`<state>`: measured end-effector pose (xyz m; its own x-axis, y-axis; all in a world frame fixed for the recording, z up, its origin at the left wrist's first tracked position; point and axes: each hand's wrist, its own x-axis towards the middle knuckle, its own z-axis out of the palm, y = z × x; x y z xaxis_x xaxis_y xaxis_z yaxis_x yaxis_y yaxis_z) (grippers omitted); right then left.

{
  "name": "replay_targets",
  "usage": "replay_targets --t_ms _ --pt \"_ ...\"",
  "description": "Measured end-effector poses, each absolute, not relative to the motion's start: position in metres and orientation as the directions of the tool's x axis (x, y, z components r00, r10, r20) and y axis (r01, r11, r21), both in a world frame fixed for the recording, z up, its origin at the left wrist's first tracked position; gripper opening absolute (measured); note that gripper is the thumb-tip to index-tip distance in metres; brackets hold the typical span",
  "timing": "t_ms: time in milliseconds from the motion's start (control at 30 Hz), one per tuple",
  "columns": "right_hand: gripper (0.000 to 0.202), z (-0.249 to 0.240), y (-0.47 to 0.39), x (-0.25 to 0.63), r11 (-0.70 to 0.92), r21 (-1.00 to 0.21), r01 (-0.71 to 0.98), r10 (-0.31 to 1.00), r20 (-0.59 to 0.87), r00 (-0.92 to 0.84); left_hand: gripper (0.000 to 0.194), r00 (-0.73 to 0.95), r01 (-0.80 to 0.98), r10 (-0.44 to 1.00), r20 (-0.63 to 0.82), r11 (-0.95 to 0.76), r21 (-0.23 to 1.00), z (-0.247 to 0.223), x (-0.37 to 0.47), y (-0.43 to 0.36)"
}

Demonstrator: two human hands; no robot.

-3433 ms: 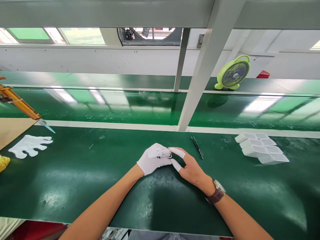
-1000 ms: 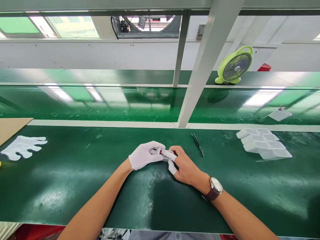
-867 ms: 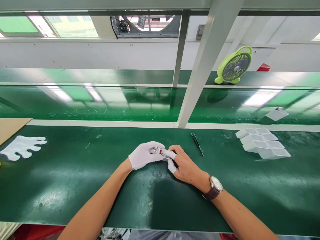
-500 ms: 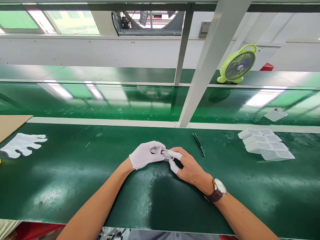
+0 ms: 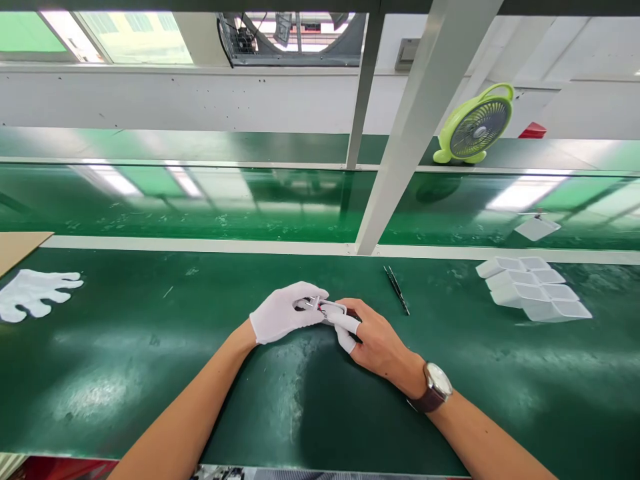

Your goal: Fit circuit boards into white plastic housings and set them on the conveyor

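Observation:
My left hand [image 5: 286, 312], in a white glove, is closed around one end of a small grey-and-white part [image 5: 334, 309] with a rounded outline. Bits of shiny metal and a speck of red show on it; its exact kind I cannot make out. At its other end, my right hand [image 5: 375, 337] pinches it between thumb and finger, both in white finger cots. Both hands hold the part just above the green tabletop [image 5: 240, 413]. A pair of dark tweezers [image 5: 397, 290] lies up and to the right of my right hand.
Clear plastic trays [image 5: 535, 289] stand to the right. A spare white glove [image 5: 37, 293] lies at the left beside a piece of cardboard [image 5: 20, 248]. A slanted white post [image 5: 400, 143] rises at the table's back edge. A green fan [image 5: 477, 127] sits on the shelf behind.
My hands stay on the part, which has turned slightly so that more of its rounded rim shows. The left hand has shifted a little leftward. The view has tilted slightly.

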<state>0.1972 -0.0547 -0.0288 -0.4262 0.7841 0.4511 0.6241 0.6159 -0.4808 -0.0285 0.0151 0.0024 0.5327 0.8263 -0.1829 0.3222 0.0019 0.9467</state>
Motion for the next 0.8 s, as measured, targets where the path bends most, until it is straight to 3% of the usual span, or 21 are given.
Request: replay_targets --t_ms 267,333,467,800 --pt "0.047 -0.029 -0.054 0.197 0.596 -0.511 0.619 0.802 0.421 -0.424 0.035 0.540 0.334 0.810 -0.228 0.042 0.942 0.007 -0.031 0.018" --pt "0.046 -0.030 -0.054 0.197 0.587 -0.509 0.629 0.808 0.409 -0.424 0.042 0.547 0.331 0.803 -0.236 0.052 0.942 0.003 -0.032 0.019" --pt "0.050 -0.030 -0.054 0.196 0.575 -0.508 0.641 0.818 0.384 -0.429 0.075 0.530 0.352 0.818 -0.223 0.027 0.935 -0.004 -0.032 0.018" --pt "0.051 -0.029 -0.054 0.194 0.570 -0.482 0.666 0.821 0.364 -0.439 0.073 0.548 0.375 0.821 -0.159 -0.071 0.924 -0.008 -0.024 0.015"
